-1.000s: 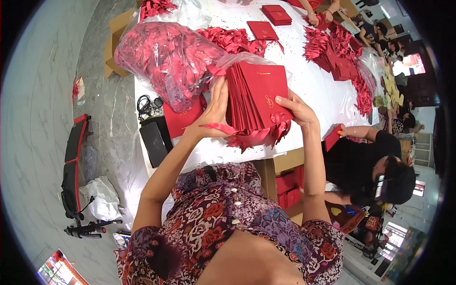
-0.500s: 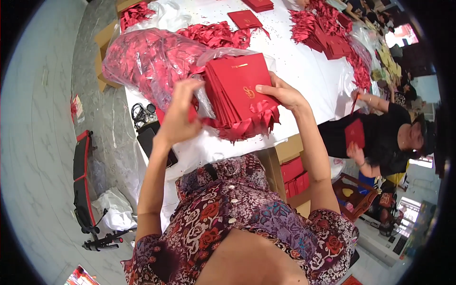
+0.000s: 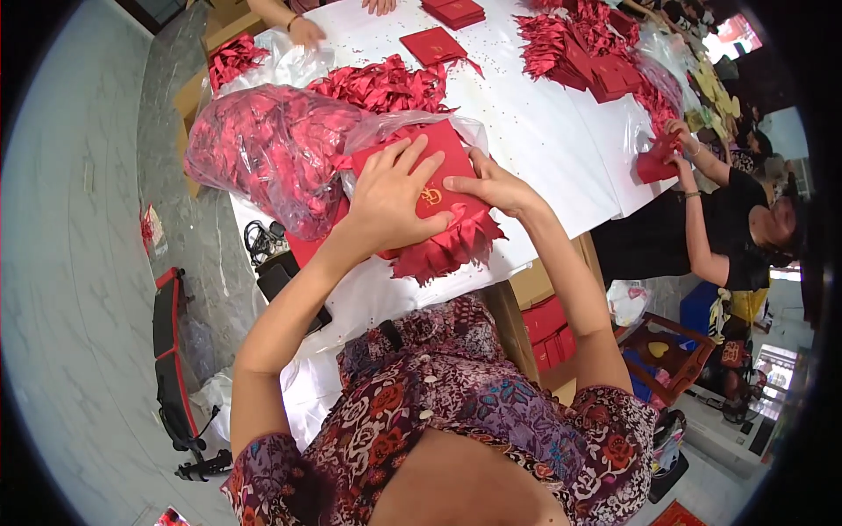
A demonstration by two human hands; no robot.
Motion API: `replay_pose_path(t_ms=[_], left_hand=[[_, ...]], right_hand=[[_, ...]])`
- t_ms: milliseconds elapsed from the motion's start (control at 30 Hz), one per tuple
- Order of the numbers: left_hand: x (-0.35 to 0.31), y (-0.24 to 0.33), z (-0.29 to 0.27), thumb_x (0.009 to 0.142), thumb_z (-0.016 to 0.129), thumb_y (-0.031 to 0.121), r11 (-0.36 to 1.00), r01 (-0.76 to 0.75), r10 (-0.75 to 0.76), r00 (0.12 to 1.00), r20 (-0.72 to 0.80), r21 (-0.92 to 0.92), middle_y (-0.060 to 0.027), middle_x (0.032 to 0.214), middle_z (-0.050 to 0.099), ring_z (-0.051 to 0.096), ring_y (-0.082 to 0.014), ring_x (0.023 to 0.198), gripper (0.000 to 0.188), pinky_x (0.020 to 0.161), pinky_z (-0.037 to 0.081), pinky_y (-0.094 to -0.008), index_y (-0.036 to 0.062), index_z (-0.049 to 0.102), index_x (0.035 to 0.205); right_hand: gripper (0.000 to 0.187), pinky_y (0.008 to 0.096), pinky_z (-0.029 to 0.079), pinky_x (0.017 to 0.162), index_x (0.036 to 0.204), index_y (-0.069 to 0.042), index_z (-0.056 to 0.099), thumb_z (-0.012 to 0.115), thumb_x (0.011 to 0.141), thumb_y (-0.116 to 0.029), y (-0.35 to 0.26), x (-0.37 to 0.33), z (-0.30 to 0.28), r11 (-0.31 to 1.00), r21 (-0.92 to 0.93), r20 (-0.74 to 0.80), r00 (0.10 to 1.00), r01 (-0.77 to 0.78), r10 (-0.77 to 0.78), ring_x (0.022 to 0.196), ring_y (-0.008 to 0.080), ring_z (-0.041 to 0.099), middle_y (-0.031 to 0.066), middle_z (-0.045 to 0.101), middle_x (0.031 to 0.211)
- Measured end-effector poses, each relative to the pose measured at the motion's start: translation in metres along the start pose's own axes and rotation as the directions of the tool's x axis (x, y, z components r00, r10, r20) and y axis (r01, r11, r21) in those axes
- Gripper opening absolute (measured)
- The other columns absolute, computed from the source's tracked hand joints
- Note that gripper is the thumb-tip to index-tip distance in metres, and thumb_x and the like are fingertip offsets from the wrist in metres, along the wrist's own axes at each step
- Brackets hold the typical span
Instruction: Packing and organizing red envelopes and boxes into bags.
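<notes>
A stack of flat red cards (image 3: 453, 151) with a gold emblem rests over the table's near part. Red satin ribbons (image 3: 447, 250) bunch out along its near edge. My left hand (image 3: 395, 197) lies across the top with its fingers spread. At the stack's right side, my right hand (image 3: 502, 186) grips the edge, thumb on the top face and fingers partly hidden behind. Just left of the stack is a clear plastic bag (image 3: 263, 149) full of red ribbon-like pieces. Another clear bag shows around the far side of the stack.
Loose red ribbons (image 3: 386, 85) heap on the white table (image 3: 544, 149). Farther off lie red cards (image 3: 433, 46) and a ribboned pile (image 3: 579, 53). A dark phone-like slab (image 3: 279, 276) and cables sit left. An open carton (image 3: 532, 289) stands by my waist. A co-worker (image 3: 702, 219) is at right.
My left hand has moved from the stack's left side onto its top, fingers spreading. The stack has shifted slightly left. Another person's hands have appeared at the table's far edge.
</notes>
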State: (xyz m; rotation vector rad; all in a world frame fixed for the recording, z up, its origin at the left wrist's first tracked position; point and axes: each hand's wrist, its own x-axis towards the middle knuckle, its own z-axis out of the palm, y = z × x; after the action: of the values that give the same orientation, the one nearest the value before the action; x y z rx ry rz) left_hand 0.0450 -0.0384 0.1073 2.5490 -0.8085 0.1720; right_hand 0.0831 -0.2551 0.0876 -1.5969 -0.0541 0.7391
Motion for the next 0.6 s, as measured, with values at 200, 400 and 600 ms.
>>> replay_pose_path(t_ms=[200, 400, 600], left_hand=[[-0.003, 0.004, -0.009, 0.071, 0.075, 0.048, 0.999, -0.016, 0.016, 1.0, 0.0, -0.028, -0.0206, 0.144, 0.047, 0.043, -0.0382, 0.132, 0.078, 0.111, 0.031, -0.0504, 0.0064, 0.055, 0.135], [-0.002, 0.003, -0.012, 0.072, 0.073, 0.051, 0.999, -0.001, 0.001, 1.0, 0.003, 0.038, -0.0189, 0.143, 0.048, 0.04, -0.0392, 0.136, 0.077, 0.114, 0.027, -0.0542, 0.0081, 0.056, 0.135], [-0.01, -0.009, 0.004, 0.073, 0.068, 0.06, 0.995, 0.028, -0.032, 0.999, 0.035, 0.096, -0.0149, 0.15, 0.041, 0.032, -0.0369, 0.141, 0.084, 0.117, 0.021, -0.053, 0.0114, 0.051, 0.14]], right_hand=[[0.083, 0.0395, 0.052, 0.09, 0.14, 0.011, 0.037, 0.069, 0.087, -0.045, -0.002, -0.011, 0.005, 0.889, -0.428, -0.053, 0.978, 0.16, -0.201, 0.109, 0.0319, 0.065, 0.0298, 0.058, 0.124], [0.081, 0.0451, 0.051, 0.088, 0.127, 0.009, 0.053, 0.057, 0.088, -0.062, -0.027, -0.029, 0.019, 0.451, -0.891, -0.154, 0.965, -0.043, -0.212, 0.099, 0.0441, 0.064, 0.0336, 0.062, 0.112], [0.084, 0.0482, 0.05, 0.088, 0.133, 0.009, 0.045, 0.054, 0.09, -0.063, -0.022, -0.013, 0.019, 0.601, -0.789, -0.131, 0.991, -0.125, 0.034, 0.103, 0.0458, 0.063, 0.0332, 0.065, 0.105]])
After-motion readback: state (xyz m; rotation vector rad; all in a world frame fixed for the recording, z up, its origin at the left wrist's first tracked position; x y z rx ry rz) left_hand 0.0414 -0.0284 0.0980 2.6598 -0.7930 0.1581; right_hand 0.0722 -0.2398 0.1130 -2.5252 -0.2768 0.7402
